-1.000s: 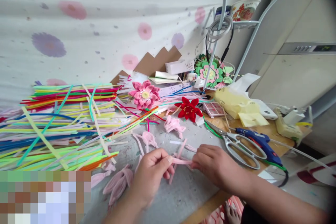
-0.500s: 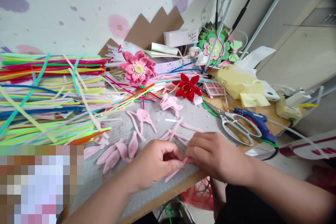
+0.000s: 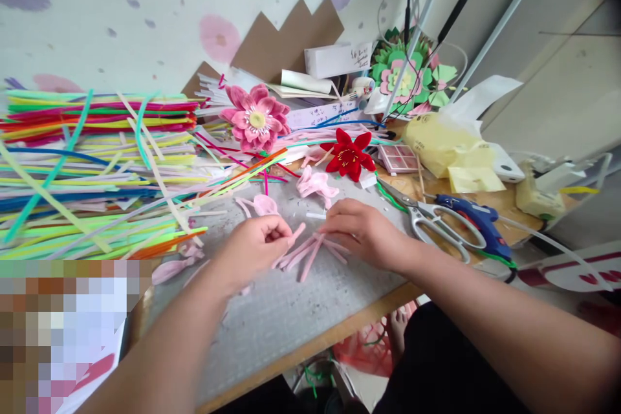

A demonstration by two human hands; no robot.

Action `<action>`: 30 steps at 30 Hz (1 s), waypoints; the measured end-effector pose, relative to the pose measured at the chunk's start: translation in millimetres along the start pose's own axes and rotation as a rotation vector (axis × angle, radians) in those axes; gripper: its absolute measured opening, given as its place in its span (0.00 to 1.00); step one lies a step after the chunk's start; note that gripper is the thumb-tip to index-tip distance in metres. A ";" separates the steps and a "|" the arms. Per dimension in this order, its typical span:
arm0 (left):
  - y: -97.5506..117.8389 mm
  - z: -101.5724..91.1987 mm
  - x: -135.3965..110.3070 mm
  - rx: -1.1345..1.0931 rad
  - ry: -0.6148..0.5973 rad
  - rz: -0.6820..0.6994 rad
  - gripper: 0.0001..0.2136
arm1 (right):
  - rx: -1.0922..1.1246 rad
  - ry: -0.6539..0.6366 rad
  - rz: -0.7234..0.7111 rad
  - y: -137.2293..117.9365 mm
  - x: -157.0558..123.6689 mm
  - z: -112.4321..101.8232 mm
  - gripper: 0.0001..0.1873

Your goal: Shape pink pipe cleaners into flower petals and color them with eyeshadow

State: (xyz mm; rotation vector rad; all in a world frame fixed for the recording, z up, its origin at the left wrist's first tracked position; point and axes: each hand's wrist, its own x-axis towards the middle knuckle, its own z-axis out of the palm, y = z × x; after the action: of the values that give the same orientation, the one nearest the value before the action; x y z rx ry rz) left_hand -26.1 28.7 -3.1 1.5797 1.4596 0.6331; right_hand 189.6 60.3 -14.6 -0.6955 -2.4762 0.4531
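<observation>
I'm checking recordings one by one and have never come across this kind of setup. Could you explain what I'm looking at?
There is no machine here, just a person's bare left hand and right hand. The view comes from a camera worn on the head, looking forward and down. The left hand pinches a short pink strip. The right hand is over a loose bunch of pink strips; whether it grips any is hard to tell. Around them on the grey surface are many colourful strips, a pink flower and a red flower. To the right lie scissors and a blue tool.
</observation>
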 end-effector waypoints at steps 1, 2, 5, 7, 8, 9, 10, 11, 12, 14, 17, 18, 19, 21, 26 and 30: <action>-3.3 -2.9 3.6 0.056 0.046 0.008 0.07 | -0.107 -0.050 -0.021 1.8 2.9 3.4 0.09; -6.8 -5.0 6.7 0.116 0.085 0.018 0.08 | -0.206 -0.102 -0.046 2.6 5.2 7.0 0.09; -15.7 -8.3 12.1 0.246 0.264 0.091 0.07 | -0.396 -0.185 -0.103 2.4 8.6 16.0 0.10; -17.6 -8.4 11.8 0.205 0.410 0.150 0.07 | -0.419 -0.156 -0.131 3.1 8.4 16.8 0.10; -17.1 -7.5 10.6 0.139 0.460 0.170 0.07 | -0.399 -0.121 -0.148 3.5 7.8 15.1 0.10; -15.7 -5.9 8.7 0.046 0.477 0.177 0.06 | -0.353 -0.069 -0.170 3.4 6.9 12.4 0.10; -13.4 -3.2 6.2 -0.067 0.453 0.169 0.07 | -0.287 0.004 -0.192 2.3 5.9 9.0 0.09; -10.5 0.3 3.3 -0.190 0.384 0.148 0.07 | -0.207 0.089 -0.212 -0.1 4.8 5.5 0.09; -7.2 4.8 0.2 -0.319 0.281 0.116 0.08 | -0.123 0.174 -0.230 -3.9 3.8 2.3 0.09; -0.3 14.7 -5.8 -0.552 0.000 0.033 0.11 | 0.016 0.304 -0.266 -15.2 2.1 -1.6 0.09; 6.1 26.1 -11.4 -0.799 -0.115 0.038 0.09 | 0.136 0.350 -0.307 -33.0 -0.1 -0.9 0.08; 6.5 27.8 -11.9 -0.857 -0.092 0.042 0.08 | 0.165 0.351 -0.303 -37.0 -0.7 0.1 0.08; 6.1 28.5 -12.0 -0.900 -0.058 0.039 0.08 | 0.193 0.349 -0.289 -39.7 -1.3 1.0 0.08; 4.1 27.8 -11.1 -0.920 0.024 0.030 0.07 | 0.247 0.326 -0.258 -41.0 -2.6 1.9 0.07; 3.6 26.5 -10.3 -0.658 0.036 0.112 0.06 | 0.266 0.231 -0.106 -35.4 -5.9 1.4 0.08; 8.3 27.5 -11.6 -0.504 0.079 0.090 0.06 | 0.192 0.189 0.037 -35.4 -7.0 0.9 0.09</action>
State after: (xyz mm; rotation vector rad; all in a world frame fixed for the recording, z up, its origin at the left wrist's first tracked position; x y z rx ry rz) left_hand -1.0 11.1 -7.5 1.2370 1.1673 1.0349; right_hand 180.6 27.5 -2.4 -0.6738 -2.2128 0.6015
